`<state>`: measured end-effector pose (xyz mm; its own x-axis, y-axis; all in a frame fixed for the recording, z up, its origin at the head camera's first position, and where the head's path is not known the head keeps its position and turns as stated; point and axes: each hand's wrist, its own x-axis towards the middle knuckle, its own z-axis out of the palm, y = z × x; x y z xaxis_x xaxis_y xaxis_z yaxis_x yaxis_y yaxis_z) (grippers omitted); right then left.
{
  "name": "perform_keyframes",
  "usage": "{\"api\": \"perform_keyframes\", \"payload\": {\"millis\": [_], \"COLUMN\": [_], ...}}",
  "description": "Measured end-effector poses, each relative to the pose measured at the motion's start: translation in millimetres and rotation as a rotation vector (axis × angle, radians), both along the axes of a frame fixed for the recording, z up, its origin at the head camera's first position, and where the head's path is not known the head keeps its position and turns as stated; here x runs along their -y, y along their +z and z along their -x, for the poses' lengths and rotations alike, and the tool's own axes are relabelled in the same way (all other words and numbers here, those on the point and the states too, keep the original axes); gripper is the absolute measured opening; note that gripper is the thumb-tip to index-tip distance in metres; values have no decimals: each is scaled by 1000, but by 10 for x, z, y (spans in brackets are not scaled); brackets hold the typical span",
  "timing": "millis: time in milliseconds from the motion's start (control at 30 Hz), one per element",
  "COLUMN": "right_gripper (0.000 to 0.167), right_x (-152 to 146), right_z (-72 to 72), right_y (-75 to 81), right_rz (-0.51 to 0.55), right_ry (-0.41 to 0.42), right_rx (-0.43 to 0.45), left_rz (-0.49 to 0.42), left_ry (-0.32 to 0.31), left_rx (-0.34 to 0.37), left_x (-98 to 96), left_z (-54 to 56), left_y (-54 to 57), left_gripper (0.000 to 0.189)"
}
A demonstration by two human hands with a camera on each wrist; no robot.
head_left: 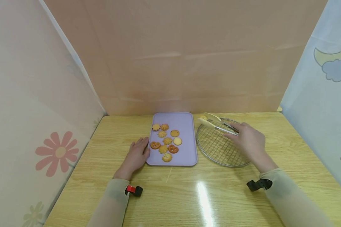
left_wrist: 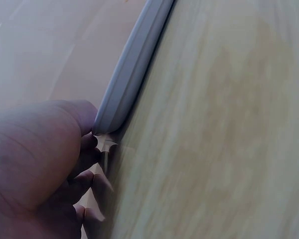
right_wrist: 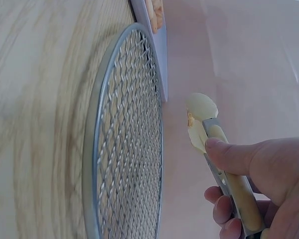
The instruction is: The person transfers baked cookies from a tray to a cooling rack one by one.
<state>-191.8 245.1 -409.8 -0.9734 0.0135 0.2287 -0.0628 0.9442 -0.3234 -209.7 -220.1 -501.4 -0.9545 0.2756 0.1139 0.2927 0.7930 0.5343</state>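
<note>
Pointing their long axis left and slightly forward, the tongs [head_left: 211, 125] extend beyond the gripping right hand [head_left: 250, 140], over the round rack [head_left: 218, 146]; the left hand [head_left: 135, 155], fingers extended, touches the tray [head_left: 188, 132].

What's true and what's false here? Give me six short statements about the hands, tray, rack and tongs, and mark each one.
The right hand holds the tongs. True.
The rack is square. False: the rack is round.
The left hand touches the tray. True.
In the head view, the tray is right of the rack. False: it is left.
Two pretzels lie on the tray. True.
Nothing is between the tongs' tips. False: a cookie is there.
</note>
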Motion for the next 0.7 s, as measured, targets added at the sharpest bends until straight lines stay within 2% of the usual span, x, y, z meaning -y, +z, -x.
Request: {"api": "perform_keyframes", "payload": {"millis": [33,133,233,367,433,700], "right_gripper": [67,68,68,67,67,66], "right_x": [-19,-77,-150,-238,-274,-347], "right_z": [-7,-36,-59,-81,-87,-117], "right_y": [1,5,-6,-34,-49,-88], "right_rz": [-1,-6,-16,-26,-29,-41], "right_ry": [-3,-10,-14,-26,-33,-50], "right_rx": [3,18,19,21,24,16], "left_rz": [3,-15,-1,20,10,-34], "left_ry": [-1,-4,12,17,16,14], "left_rx": [1,-14,27,47,39,16], "left_x": [-4,3,-36,-49,-42,21], "left_z": [-11,-4,-40,-43,-38,53], "left_y": [22,-12,77,109,91,-109], "left_gripper": [58,57,58,58,58,59]}}
